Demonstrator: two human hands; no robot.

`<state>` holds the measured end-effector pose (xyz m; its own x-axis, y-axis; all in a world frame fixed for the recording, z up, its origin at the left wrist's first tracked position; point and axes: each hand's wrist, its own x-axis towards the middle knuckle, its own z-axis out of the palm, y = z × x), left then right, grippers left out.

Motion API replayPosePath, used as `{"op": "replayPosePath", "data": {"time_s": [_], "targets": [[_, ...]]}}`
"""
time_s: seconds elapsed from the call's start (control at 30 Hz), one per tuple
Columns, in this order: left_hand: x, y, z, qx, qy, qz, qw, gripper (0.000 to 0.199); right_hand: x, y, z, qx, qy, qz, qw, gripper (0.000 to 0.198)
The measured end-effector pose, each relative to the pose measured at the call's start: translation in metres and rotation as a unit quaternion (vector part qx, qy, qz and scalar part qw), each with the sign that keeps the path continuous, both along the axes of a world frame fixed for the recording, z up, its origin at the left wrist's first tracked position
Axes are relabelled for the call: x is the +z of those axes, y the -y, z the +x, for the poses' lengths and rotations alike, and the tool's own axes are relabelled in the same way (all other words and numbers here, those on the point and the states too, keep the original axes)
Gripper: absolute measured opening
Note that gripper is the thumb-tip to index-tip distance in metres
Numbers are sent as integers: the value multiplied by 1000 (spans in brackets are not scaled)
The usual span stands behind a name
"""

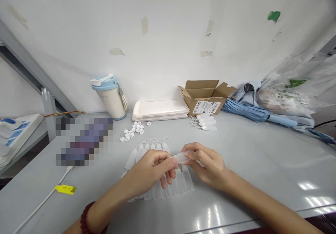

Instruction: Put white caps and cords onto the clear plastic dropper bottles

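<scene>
My right hand (210, 165) grips a small translucent plastic squeeze bottle (183, 157) by its body, tilted nearly level above the table. At the neck end of the same bottle, my left hand (153, 167) has thumb and fingers pinched; whatever small part lies under them is hidden. Beneath my hands lies a row of similar bottles (187, 182), partly covered by the left hand. Just behind it is another row of bottles with thin curved tips (131, 158). Loose white caps (131, 133) are scattered farther back.
Several tipped bottles (208, 123) lie before an open cardboard box (207, 106). Stacked white trays (162, 110) and a tumbler (111, 99) stand along the wall. A blue umbrella (246, 110) is at right, a pixelated object (86, 143) and tagged white cable (42, 204) at left.
</scene>
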<state>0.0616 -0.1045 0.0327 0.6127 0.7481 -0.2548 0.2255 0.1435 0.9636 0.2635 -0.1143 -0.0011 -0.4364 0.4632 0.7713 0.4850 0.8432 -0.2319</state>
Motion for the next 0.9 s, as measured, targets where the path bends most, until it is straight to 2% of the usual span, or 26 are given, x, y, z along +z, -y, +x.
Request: {"op": "replayPosePath", "data": {"time_s": [0.13,0.17,0.23,0.27,0.37,0.43,0.47,0.5,0.57,0.63,0.7,0.77,0.83,0.9], "targets": [[3,2,-2,-19,-20,51,998,35,4,2,-1,8,-19,-38,999,14],[2,3,-1,-17,-38,87,995,35,4,3,-1,9,-24,-48,999,12],[0,5,-1,-5,-87,208,974,34,5,4,-1,12,-36,-77,996,9],[-2,6,-1,-1,-110,283,953,33,6,4,0,13,-41,-97,994,8],[-11,7,-1,-10,-139,486,863,25,9,5,2,20,-46,-173,984,4],[-16,8,-2,-26,-138,558,818,21,12,5,3,29,-42,-227,973,6],[-18,8,-3,-32,-137,576,805,22,13,5,3,34,-41,-250,967,8],[-19,7,-3,-34,-136,581,802,22,14,4,4,38,-42,-268,962,9],[-18,7,-2,-25,-131,553,822,19,15,4,4,42,-53,-291,954,11],[-12,6,-1,-10,-132,477,869,18,15,4,3,39,-71,-303,949,11],[-4,6,1,-4,-133,371,919,24,15,4,2,33,-84,-307,948,11],[1,6,2,-5,-122,270,955,32,15,4,1,30,-91,-299,949,12],[3,7,2,-1,-107,205,973,38,15,4,0,28,-99,-293,951,12],[3,8,2,6,-100,176,979,42,17,4,0,32,-109,-300,947,14]]}}
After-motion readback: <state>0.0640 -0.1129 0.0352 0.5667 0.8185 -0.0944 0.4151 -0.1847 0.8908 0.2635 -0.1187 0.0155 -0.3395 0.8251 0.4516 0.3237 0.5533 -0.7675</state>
